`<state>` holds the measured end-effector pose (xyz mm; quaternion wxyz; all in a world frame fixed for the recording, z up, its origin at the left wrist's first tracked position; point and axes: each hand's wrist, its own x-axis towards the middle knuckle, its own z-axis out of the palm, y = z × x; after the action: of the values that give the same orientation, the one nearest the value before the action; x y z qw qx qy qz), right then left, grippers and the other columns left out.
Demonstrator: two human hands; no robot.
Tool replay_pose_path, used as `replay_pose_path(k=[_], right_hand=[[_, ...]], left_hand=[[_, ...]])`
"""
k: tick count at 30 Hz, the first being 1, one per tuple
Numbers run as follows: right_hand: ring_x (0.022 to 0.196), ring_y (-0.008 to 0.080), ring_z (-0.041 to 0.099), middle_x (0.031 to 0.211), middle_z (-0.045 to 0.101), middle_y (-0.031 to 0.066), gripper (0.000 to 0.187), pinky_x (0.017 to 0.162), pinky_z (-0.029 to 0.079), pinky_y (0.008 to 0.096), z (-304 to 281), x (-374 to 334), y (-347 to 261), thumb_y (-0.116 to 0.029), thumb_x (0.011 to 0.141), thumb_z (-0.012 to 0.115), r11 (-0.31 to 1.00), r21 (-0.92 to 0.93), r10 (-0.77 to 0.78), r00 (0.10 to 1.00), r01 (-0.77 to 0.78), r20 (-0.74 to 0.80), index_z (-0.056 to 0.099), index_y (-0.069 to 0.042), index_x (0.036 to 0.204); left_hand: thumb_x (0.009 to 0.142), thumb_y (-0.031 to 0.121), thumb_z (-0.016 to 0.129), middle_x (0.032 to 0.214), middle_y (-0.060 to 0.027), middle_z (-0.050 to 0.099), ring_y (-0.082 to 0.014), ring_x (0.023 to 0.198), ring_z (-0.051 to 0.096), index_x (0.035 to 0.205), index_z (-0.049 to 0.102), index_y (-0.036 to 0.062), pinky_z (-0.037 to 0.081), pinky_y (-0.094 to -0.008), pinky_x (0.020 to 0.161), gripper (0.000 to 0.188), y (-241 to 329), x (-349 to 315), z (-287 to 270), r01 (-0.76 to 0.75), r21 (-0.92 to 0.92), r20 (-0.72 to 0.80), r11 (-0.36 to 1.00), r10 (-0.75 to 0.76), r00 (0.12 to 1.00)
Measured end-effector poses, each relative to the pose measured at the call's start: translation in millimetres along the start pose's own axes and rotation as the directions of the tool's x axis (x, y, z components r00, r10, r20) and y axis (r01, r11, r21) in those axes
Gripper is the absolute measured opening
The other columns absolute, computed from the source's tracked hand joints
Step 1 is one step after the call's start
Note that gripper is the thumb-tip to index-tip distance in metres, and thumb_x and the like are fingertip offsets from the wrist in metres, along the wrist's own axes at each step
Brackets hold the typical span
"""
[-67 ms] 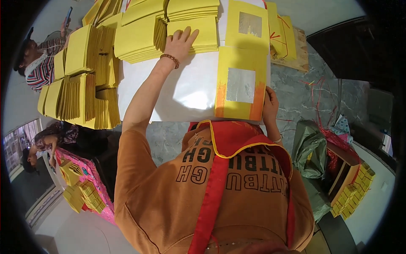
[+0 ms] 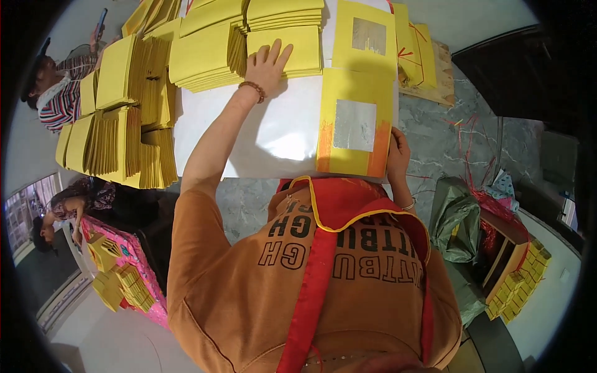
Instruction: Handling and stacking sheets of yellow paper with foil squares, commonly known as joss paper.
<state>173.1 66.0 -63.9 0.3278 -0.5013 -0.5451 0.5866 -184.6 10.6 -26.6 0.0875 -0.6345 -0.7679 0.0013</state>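
Left hand [image 2: 266, 67], fingers apart, could skew the folded yellow paper stack [image 2: 301, 48] beneath it by pushing; right hand [image 2: 400, 152], grip unclear, could crease the silver-panelled rectangular yellow paper [image 2: 354, 124] beside it by tugging.

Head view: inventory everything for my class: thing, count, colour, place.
Folded paper stacks: many, yellow, table's far side and left
Silver-square sheets: two piles, yellow, table's right
Tabletop: one, white, centre
Tied paper: some, yellow, upper right
Wooden board: one, tan, upper right
Plastic bagging: some, green, right
Small bundles: many, yellow, lower right
Cloth: one, pink, lower left
Papers: several, yellow, on cloth
Floor: one, grey, below
Other people: at least two, dark or striped clothes, left
Apron: one, red, on wearer
Sweatshirt: one, brown, on wearer
Left hand: one, bare, on folded stack
Right hand: one, bare, nearer pile's edge
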Motion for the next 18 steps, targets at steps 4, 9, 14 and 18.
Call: replay_pose_path(k=[4,9,14,18], right_hand=[[0.096,0.0139,0.053,0.109,0.057,0.0092,0.026,0.085,0.042,0.0261,0,0,-1,-0.013,0.093,0.047,1.0,-0.01,0.021,1.0,-0.021,0.005,0.055,0.003,0.112],[0.103,0.0176,0.05,0.112,0.054,0.0096,0.026,0.087,0.04,0.0287,-2,-3,-6,-0.015,0.089,0.053,0.988,0.004,-0.153,0.988,0.153,-0.018,0.057,-0.002,0.111],[0.111,0.0254,0.045,0.117,0.048,0.0126,0.027,0.093,0.037,0.0341,0,-7,-11,-0.018,0.084,0.061,0.806,-0.389,-0.447,0.889,0.447,0.096,0.06,-0.007,0.108],[0.109,0.018,0.047,0.121,0.047,0.0093,0.026,0.09,0.038,0.029,-1,-5,-5,-0.017,0.083,0.063,0.866,-0.333,-0.357,0.927,0.374,0.114,0.061,-0.009,0.108]], left_hand=[[0.075,0.02,0.055,0.144,-0.0138,0.024,-0.0323,0.127,0.028,0.141,0.022,0.0157,0.022,-0.0487,0.102,0.074,5,-3,4,0.06,-0.027,0.053,0.998,-0.059,0.997],[0.073,0.023,0.06,0.143,-0.0136,0.024,-0.0335,0.126,0.028,0.141,0.021,0.0152,0.023,-0.0498,0.101,0.079,-4,4,-8,0.038,-0.037,0.092,0.999,-0.035,0.995],[0.07,0.025,0.068,0.144,-0.0131,0.023,-0.034,0.128,0.027,0.141,0.02,0.0163,0.023,-0.0507,0.101,0.087,-5,9,-25,0.058,-0.127,0.053,0.99,-0.051,0.997],[0.068,0.017,0.067,0.137,-0.0157,0.034,-0.0343,0.121,0.035,0.134,0.036,0.0112,0.028,-0.0495,0.096,0.072,24,-4,-50,-0.068,-0.195,-0.188,0.978,0.031,0.982]])
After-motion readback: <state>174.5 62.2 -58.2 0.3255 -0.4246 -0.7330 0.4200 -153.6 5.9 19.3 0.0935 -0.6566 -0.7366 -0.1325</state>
